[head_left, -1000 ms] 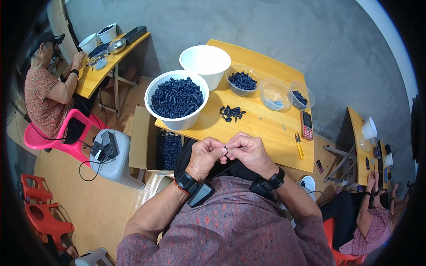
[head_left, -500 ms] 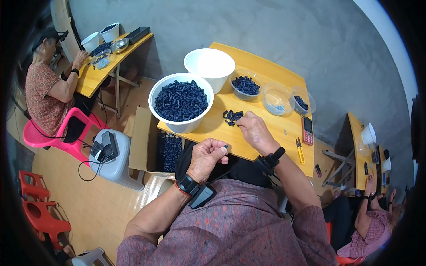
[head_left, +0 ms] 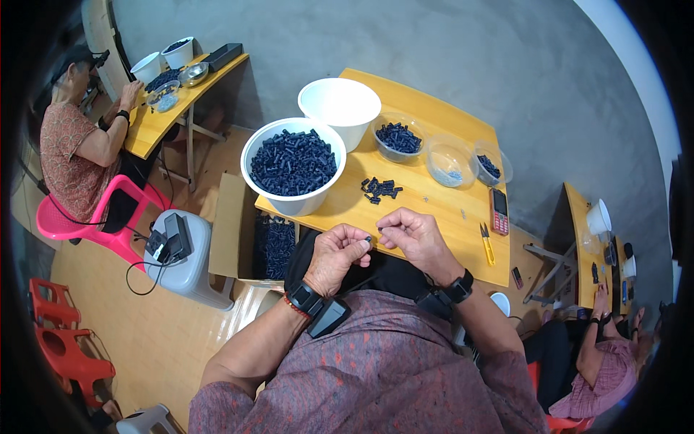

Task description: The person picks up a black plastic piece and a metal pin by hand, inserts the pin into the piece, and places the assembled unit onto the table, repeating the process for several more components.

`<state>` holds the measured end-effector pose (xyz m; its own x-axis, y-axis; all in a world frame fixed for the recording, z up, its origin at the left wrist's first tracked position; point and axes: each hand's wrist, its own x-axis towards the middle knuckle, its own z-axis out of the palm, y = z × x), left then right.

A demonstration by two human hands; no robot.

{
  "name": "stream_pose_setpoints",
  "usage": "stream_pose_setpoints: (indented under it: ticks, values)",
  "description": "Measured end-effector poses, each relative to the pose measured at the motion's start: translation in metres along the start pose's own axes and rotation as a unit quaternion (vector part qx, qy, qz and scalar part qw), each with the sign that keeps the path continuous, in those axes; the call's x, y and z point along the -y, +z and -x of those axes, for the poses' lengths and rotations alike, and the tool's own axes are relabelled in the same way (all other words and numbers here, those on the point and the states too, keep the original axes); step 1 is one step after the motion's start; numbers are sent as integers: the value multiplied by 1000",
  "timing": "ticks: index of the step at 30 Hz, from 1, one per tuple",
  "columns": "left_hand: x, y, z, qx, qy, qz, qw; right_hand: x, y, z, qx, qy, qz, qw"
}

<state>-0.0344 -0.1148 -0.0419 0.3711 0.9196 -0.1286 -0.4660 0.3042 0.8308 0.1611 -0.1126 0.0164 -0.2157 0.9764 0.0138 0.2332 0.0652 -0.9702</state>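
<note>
Small black cylindrical piece point(head_left: 369, 239), clamped between thumb and forefinger of the left hand point(head_left: 334, 259), at the near edge of the yellow wooden tabletop point(head_left: 460, 235). Right hand point(head_left: 415, 240), just to the right: fingertips together; whether they grip anything cannot be told. Farther in, a loose pile of black pieces point(head_left: 381, 189); left, a filled white bucket point(head_left: 293, 205); right, a keypad phone point(head_left: 499, 211), its markings too small to read. Surroundings: tan floor point(head_left: 166, 347), grey far wall point(head_left: 434, 50).
</note>
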Motion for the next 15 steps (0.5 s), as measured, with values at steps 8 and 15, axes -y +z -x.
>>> stream_pose_setpoints:
  ticks: [8, 15]
  values:
    - [2, 1, 0, 20, -6, 4, 1000, -5, 8, 11, -28, -6, -97, 995]
    - [1, 2, 0, 26, 4, 3, 1000, -9, 12, 8, -29, -25, -88, 995]
